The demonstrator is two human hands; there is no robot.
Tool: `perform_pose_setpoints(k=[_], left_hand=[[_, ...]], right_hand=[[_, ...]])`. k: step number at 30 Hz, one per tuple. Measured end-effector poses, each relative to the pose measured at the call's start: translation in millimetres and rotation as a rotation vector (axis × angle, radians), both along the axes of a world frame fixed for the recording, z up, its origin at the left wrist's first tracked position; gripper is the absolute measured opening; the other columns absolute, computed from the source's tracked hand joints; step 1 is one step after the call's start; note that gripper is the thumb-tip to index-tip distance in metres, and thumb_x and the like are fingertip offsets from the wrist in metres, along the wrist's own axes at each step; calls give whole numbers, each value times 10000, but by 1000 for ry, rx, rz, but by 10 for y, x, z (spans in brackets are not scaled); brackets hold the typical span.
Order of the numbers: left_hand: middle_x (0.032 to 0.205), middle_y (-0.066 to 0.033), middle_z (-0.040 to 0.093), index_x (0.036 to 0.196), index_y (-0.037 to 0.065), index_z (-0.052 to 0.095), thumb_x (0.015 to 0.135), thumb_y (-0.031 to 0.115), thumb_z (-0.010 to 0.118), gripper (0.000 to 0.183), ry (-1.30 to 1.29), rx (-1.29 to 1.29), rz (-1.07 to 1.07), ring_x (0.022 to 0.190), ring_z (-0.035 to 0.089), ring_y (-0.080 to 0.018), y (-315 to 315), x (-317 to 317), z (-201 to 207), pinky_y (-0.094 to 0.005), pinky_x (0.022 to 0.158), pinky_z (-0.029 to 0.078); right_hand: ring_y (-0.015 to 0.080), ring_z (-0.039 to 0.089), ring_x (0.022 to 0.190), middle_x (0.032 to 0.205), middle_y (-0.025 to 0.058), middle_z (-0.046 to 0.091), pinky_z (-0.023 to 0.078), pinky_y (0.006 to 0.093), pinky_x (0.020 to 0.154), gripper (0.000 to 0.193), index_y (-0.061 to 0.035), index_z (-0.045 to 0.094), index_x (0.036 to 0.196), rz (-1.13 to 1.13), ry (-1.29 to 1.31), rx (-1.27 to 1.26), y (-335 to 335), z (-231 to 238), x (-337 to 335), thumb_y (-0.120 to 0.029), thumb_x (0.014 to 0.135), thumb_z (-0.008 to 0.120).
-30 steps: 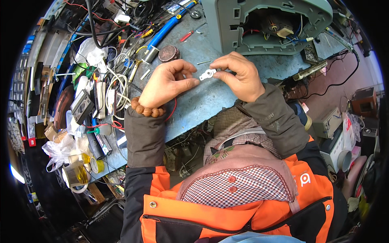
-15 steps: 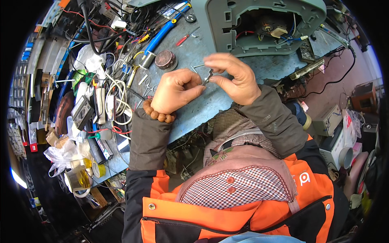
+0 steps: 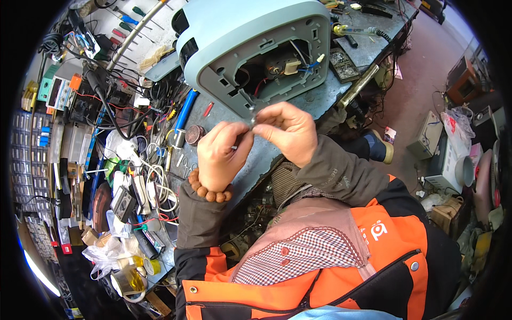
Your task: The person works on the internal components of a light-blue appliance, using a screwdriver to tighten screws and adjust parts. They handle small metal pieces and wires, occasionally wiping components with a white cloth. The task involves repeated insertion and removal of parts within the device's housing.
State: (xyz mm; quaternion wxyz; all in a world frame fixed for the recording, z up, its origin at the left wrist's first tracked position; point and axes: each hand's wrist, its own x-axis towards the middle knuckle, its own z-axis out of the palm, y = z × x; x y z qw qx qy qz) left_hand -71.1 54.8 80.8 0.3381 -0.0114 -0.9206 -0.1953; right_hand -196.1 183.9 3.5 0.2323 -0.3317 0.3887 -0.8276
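My left hand [image 3: 220, 156], with a brown bead bracelet [image 3: 209, 189] at its wrist, is closed in a pinch, its fingertips nearly meeting those of my right hand [image 3: 290, 132]. Thumb and forefinger of the right hand pinch a small metal piece [image 3: 252, 113]. It is blurred, so its exact kind does not show. What lies between the left fingertips is hidden. Just beyond both hands stands a grey-green appliance housing [image 3: 250, 42], its large opening facing me, with wires and a white connector [image 3: 292, 67] inside. A round dark reddish tin [image 3: 194, 135] sits beside my left hand.
Scissors [image 3: 186, 167], a blue-handled tool [image 3: 185, 113] and a red screwdriver [image 3: 208, 110] lie on the blue bench [image 3: 242, 176]. Tangled white cables [image 3: 160, 184] and a tape roll [image 3: 152, 265] crowd the left. A parts tray [image 3: 344, 65] stands right of the housing.
The view has shifted, showing more of the housing's top. Both hands now appear closer together and nearer the housing. The right fingers, spread before, have drawn in around the metal piece.
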Motion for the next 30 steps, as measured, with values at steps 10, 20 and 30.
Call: perform_pose_setpoints(k=[10,20,30], left_hand=[[908,-137,716,1058,30,723,861,-22,802,218,113,124,-39,749,728,-303,274,-783,-191,-385,659,588],[1092,-245,735,1210,-48,684,934,-42,626,282,285,290,232,957,740,-425,237,-1184,-376,-487,843,601],[1112,-264,733,1204,-48,702,980,-19,604,247,241,350,223,985,721,-468,229,-1157,-384,-506,872,592]], right_hand=[[111,735,928,1034,63,773,617,267,852,201,39,716,1169,-227,-117,-14,235,79,-482,53,980,783],[162,780,756,958,112,771,609,302,656,226,19,757,1068,-805,410,168,-110,9,-681,0,873,871],[193,795,761,979,112,766,620,327,657,265,-16,750,1093,-887,465,147,-292,-77,-686,-18,869,892]])
